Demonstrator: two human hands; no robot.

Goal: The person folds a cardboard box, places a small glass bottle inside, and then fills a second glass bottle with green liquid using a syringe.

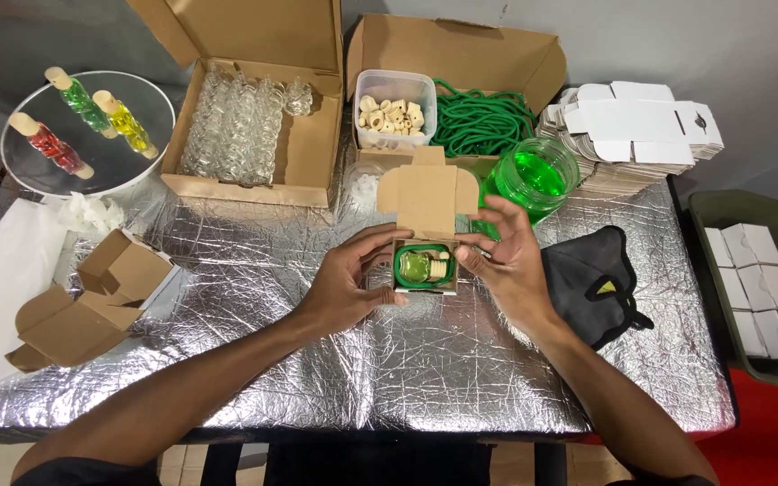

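A small open cardboard box (427, 200) stands on the foil-covered table (443, 360), its lid flap upright. Inside lie a small green-filled glass bottle (414, 265), a wooden cap (441, 266) and a coil of green cord (425, 251). My left hand (348, 279) grips the box's left side. My right hand (506, 261) holds its right side, thumb at the rim by the wooden cap.
At the back stand a carton of empty glass bottles (236, 126), a tub of wooden caps (394, 112), a carton of green cord (483, 117), a jar of green liquid (533, 175) and flat white boxes (632, 130). Three filled bottles lie on a round tray (92, 175). A black cloth (592, 283) lies right, a bin of white boxes (754, 288) beyond; open cardboard boxes (92, 297) left.
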